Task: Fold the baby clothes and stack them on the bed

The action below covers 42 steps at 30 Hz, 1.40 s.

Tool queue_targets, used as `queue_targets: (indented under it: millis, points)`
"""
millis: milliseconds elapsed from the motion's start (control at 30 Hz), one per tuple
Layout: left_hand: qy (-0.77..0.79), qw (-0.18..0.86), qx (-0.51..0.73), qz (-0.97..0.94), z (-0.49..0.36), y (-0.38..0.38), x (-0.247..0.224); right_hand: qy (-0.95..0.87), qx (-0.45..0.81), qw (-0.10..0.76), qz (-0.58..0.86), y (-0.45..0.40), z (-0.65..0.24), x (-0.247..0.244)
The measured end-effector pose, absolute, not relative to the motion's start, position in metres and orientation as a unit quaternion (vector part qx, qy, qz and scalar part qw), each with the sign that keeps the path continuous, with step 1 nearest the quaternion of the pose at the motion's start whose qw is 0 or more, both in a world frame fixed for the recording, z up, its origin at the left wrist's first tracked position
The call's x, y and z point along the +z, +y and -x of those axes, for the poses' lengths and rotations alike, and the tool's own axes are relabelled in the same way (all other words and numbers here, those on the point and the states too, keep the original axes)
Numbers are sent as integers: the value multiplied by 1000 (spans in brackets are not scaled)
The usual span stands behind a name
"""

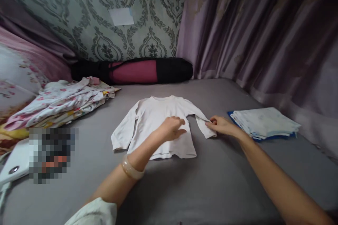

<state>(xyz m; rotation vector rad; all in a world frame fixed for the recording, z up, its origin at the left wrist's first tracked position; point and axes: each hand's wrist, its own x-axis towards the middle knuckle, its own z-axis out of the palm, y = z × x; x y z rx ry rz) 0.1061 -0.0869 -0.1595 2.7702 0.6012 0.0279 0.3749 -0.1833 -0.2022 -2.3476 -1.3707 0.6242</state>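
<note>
A small white long-sleeved shirt (155, 112) lies spread flat on the grey bed sheet (227, 190), its neckline away from me and both sleeves out to the sides. My right hand (223, 126) pinches the right-hand sleeve near its cuff, thumb and fingers closed on the cloth. Over the right half of the shirt's body hovers my left hand (171, 128), fingers loosely curved and thumb apart, with nothing in it. A pale bangle (130, 168) circles my left wrist. Part of the shirt front is hidden behind the left hand and forearm.
To the right lies a stack of folded pale cloths (266, 121) on something blue. Patterned clothes (66, 100) are piled at left, with a white device (18, 161) and its cable nearer me. A long black-and-maroon bag (134, 71) rests against the wall; purple curtains (237, 24) hang at right.
</note>
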Motion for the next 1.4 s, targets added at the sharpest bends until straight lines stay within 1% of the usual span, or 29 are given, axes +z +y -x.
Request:
queue_targets:
  millis: [67,167,267,333,467,500,533,567,633,767,833,933,1000,1200,1400]
  points:
    - [189,156,-9,-969,-116,-120,-162,-491,239,186,817,-183,-371,-211]
    - [210,166,-27,-963,-122,-157,-173,-488,264,208,806,-175,-372,-218]
    - [253,174,1,-952,-119,-176,-187,-502,268,184,801,-167,-379,-209]
    - [279,176,26,-944,-117,-182,-193,-550,190,139,802,-166,-382,-194]
    - [302,169,42,-937,-118,-186,-201,-620,-116,49,774,-174,-384,-169]
    - [301,166,45,-938,-118,-187,-203,-625,-164,21,763,-178,-384,-168]
    - [298,163,49,-939,-119,-187,-204,-632,-185,-12,752,-183,-385,-170]
    - [295,161,52,-941,-120,-189,-204,-641,-182,-45,745,-187,-386,-174]
    - [297,161,57,-940,-120,-191,-204,-653,-134,-98,739,-196,-390,-183]
    - [317,153,49,-935,-118,-196,-202,-621,-12,-152,769,-197,-406,-188]
    - [323,143,46,-934,-117,-199,-201,-589,27,-135,796,-188,-416,-182]
    - [328,143,43,-933,-116,-203,-201,-523,56,-64,848,-169,-432,-175]
    - [331,143,43,-932,-115,-205,-201,-484,73,-47,871,-159,-440,-177]
    - [325,127,38,-936,-117,-203,-202,-488,87,-103,862,-145,-450,-193]
    - [322,145,84,-932,-121,-203,-205,-480,70,-122,866,-136,-454,-182]
